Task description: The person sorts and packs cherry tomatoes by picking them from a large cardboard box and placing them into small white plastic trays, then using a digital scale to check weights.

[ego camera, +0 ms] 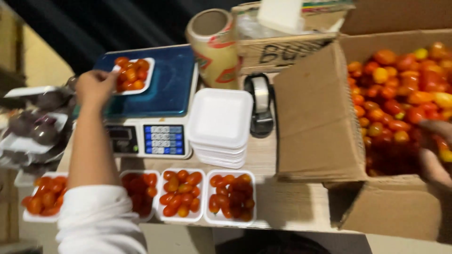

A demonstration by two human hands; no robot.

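- The small white tray of cherry tomatoes [132, 74] sits on the blue platform of the weighing scale [160, 103], towards its back left part.
- The left hand [95, 86] reaches across to that tray, fingers curled at its left edge and touching it; the frame is too blurred to tell whether it grips the rim or only rests there.
- The right hand [435, 150] is down inside the large cardboard box [320, 117] at the right, among loose red, orange and yellow tomatoes [400, 94]; its grasp cannot be made out.
- A stack of empty white foam trays [220, 127] stands just beside the scale, on its right.
- Four filled trays [181, 194] line up along the near edge of the wooden table [287, 202].
- A roll of cling film [214, 47] stands upright behind the scale, and a tape dispenser [260, 103] stands between the stack and the box.
- Wrapped dark produce [40, 122] lies at the far left.
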